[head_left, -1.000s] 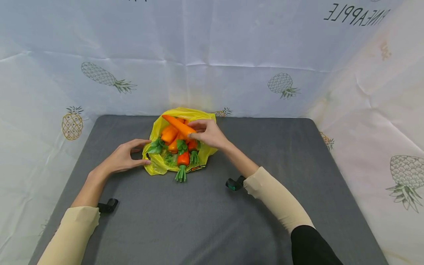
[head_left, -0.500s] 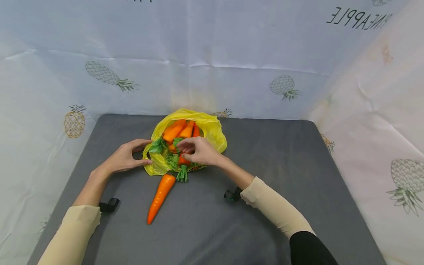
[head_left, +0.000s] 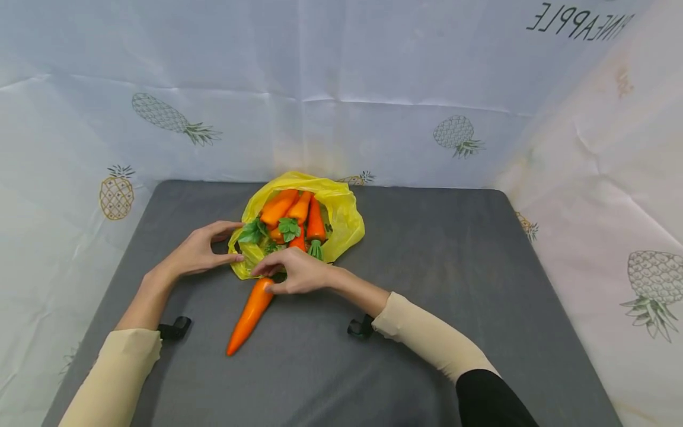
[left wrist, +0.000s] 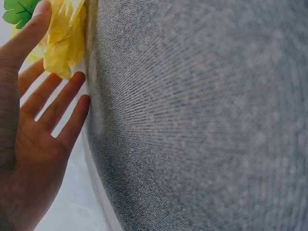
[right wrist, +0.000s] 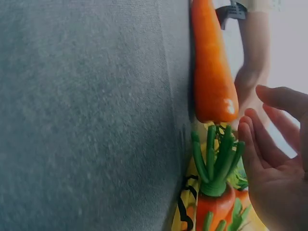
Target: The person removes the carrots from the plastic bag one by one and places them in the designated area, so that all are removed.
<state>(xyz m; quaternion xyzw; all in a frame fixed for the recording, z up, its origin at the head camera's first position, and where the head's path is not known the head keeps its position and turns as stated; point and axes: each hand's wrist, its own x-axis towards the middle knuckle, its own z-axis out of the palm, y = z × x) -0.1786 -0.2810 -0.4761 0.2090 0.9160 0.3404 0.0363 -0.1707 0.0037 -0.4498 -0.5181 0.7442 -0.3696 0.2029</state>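
Head view: loose carrot (head_left: 250,317) lying on tabletop (head_left: 427,249), lower left of centre, tip pointing lower left; right-hand grip (head_left: 296,271) hovering by thick end, loosely parted, contact unclear. Yellow bag (head_left: 348,220) holding vegetables (head_left: 280,207) above.

Left wrist view: left-hand grip (left wrist: 41,139) spreading at bag's edge, clasping nothing.

Right wrist view: carrot shining, looking light, stiff, perhaps slippery; thick end likely offering best hold.

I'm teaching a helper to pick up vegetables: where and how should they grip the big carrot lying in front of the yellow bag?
Probably across the thick part of the carrot, just short of its blunt end, from above with the right hand, which is right by that end. It lies on the table, long sides free, and tapers, so the tip likely offers less hold.
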